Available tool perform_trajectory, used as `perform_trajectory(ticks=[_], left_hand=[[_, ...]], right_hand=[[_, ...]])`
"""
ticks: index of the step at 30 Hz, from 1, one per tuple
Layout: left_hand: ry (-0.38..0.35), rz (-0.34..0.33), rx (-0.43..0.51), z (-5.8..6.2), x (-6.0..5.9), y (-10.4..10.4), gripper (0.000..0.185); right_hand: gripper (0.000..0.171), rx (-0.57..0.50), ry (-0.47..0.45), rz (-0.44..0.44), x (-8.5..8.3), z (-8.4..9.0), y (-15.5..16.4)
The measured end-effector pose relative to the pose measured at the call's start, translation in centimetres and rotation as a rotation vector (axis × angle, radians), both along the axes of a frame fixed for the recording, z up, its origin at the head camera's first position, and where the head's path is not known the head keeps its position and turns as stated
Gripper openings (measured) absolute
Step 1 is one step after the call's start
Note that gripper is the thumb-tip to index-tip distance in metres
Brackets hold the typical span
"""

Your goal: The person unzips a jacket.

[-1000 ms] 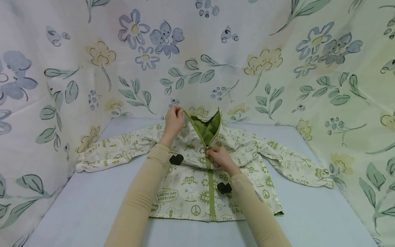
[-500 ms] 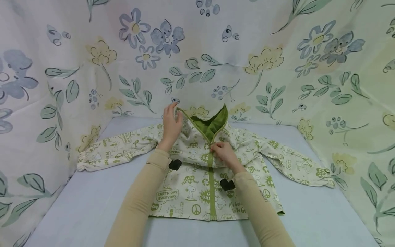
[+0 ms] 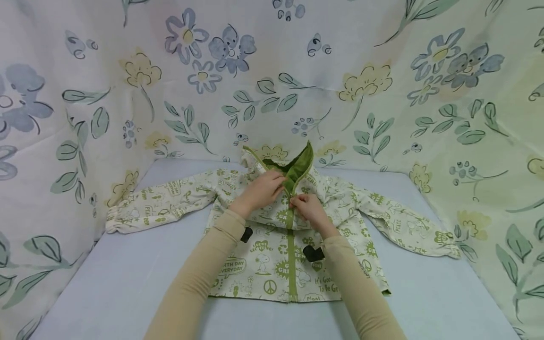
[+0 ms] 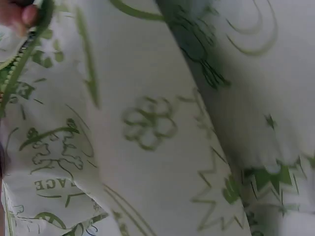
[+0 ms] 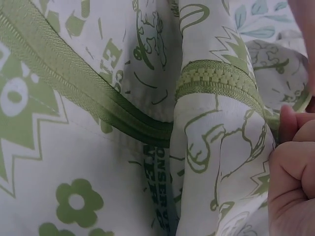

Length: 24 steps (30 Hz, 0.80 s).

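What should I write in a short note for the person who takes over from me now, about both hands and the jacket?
Left hand: rests on the collar beside the open top of the zip, fingers curled on the fabric.
Right hand: pinches the green zipper at chest height.
The cream printed jacket with green lining lies flat, front up, on the pale blue table, sleeves spread.
Done: zipped from hem to chest.
Left: the neck section, open and showing lining.

zipper pull: hidden from us under the right hand [image 3: 307, 208] fingers.
left hand [image 3: 264, 188] fingertips: we cannot tell their grip on the jacket [image 3: 263, 255].
left wrist view: blurred cloth.
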<state>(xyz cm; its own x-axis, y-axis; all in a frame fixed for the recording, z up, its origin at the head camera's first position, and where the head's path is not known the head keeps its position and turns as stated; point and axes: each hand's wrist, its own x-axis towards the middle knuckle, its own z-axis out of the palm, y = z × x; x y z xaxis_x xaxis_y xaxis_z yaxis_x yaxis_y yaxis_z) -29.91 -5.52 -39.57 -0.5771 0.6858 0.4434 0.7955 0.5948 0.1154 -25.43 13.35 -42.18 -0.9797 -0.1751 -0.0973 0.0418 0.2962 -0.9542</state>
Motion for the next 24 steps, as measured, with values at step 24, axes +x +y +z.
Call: perform_trajectory(ticks=[24], left_hand=[[-0.224,0.14,0.25,0.1,-0.5,-0.4,0.016]], right_hand=[[0.032,-0.117,-0.004,-0.033,1.4,-0.1,-0.9]])
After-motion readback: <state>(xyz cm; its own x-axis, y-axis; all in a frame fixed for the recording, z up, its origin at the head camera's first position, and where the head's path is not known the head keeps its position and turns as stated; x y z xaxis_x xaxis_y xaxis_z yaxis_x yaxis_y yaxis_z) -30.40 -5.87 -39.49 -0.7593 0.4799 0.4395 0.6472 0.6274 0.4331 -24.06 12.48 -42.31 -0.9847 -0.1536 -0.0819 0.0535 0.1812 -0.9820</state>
